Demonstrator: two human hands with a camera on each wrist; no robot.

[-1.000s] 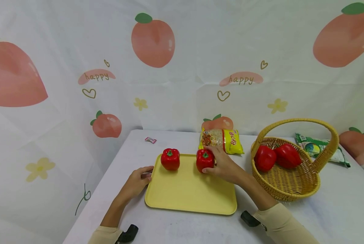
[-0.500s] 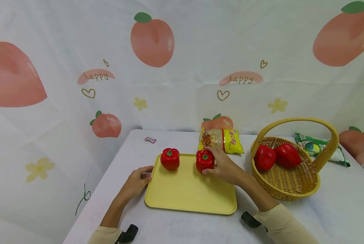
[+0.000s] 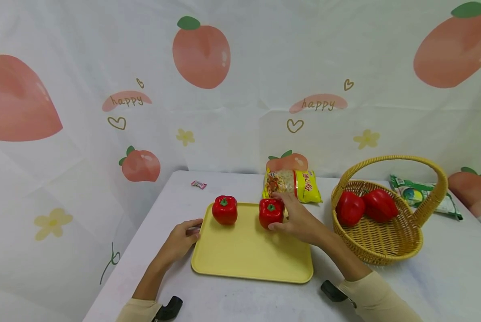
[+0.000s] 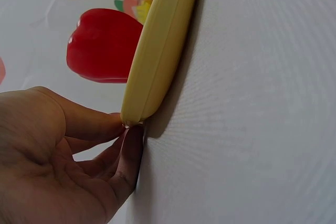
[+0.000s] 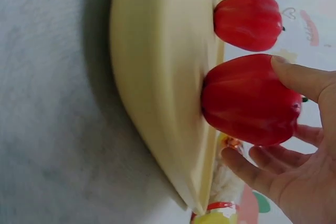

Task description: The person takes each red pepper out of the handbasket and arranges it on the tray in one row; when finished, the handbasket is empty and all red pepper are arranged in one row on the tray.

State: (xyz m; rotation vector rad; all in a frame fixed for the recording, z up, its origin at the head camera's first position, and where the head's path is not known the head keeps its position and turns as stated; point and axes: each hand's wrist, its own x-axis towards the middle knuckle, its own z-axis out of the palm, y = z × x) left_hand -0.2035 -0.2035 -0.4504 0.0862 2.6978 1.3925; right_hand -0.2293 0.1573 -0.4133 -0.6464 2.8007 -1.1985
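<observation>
A yellow tray point(image 3: 250, 255) lies on the white table. At its left edge my left hand point(image 3: 180, 241) pinches the rim; in the left wrist view, the thumb and fingers point(image 4: 128, 156) meet at the tray's corner. Two red bell peppers stand on the tray with their stems up. My right hand point(image 3: 298, 221) is round the right bell pepper point(image 3: 270, 213). The right wrist view shows the thumb against that pepper's side and the other fingers curved around behind it, some of them slightly apart from it. The left bell pepper point(image 3: 224, 210) stands free, near the far left corner.
To the right stands a wicker basket point(image 3: 377, 246) with a tall handle, holding two red bell peppers point(image 3: 379, 205). A yellow food packet point(image 3: 308, 187) lies behind the tray, a green packet point(image 3: 421, 194) behind the basket. A small wrapped candy point(image 3: 198, 184) lies at the back left.
The right bell pepper has settled very slightly lower, and my right hand has shifted a touch to the right. My left hand, the tray and the other bell peppers have not visibly moved.
</observation>
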